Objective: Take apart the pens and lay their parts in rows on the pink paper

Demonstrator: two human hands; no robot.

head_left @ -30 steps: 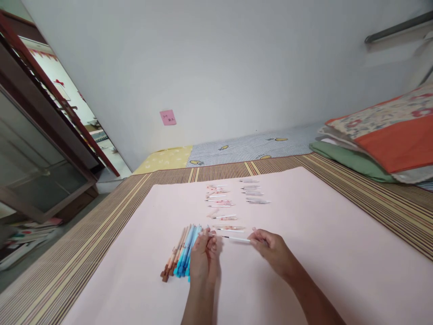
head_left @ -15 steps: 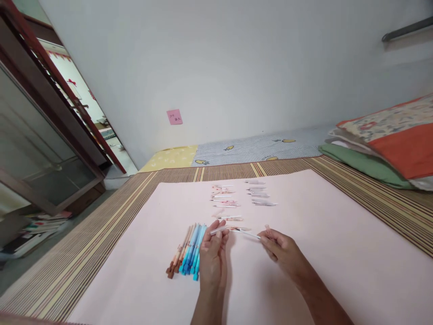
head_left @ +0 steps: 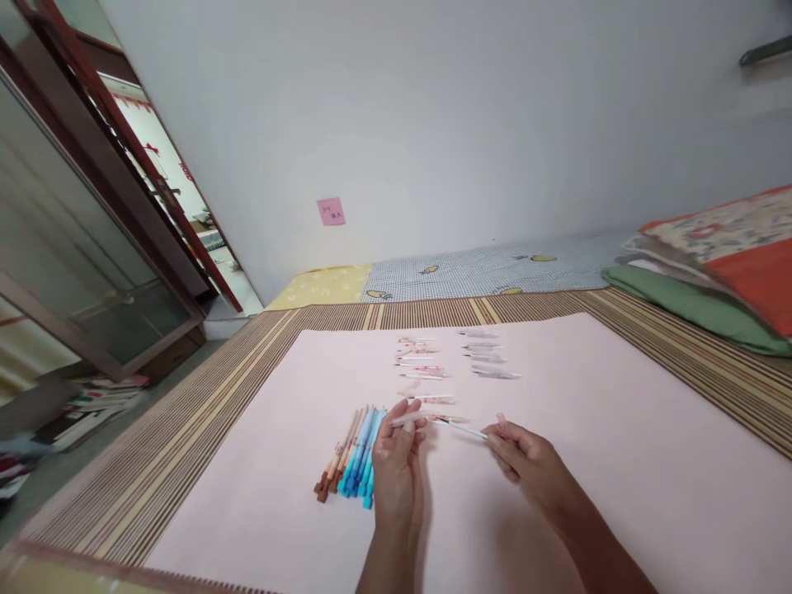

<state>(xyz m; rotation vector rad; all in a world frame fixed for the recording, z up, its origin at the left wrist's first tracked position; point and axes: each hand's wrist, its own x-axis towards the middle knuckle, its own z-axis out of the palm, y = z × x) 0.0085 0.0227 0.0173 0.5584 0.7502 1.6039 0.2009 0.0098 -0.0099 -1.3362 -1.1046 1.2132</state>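
Note:
My left hand (head_left: 393,470) is closed, thumb and fingers pinching a clear pen barrel (head_left: 405,419). To its right, my right hand (head_left: 529,462) grips one end of a thin white pen refill (head_left: 465,429), whose dark tip points at the barrel. I cannot tell whether tip and barrel touch. A small pinkish clear piece (head_left: 501,420) sticks up behind the right fingers. Beside my left hand lies a bundle of pens (head_left: 357,458), brown-and-peach on the left and blue on the right. Just beyond my hands, more pen parts (head_left: 436,399) rest on the pale pink sheet (head_left: 260,462).
Farther back on the sheet are two columns, one of refills and patterned pen parts (head_left: 421,363), another of clear greyish parts (head_left: 492,359). A striped mat (head_left: 210,396) lies beneath. Folded bedding (head_left: 711,301) is stacked at right. A pink note (head_left: 331,211) hangs on the wall.
The view has turned slightly left, so everything appears farther right. Both hands keep their holds on the barrel and the refill, with little visible movement between them.

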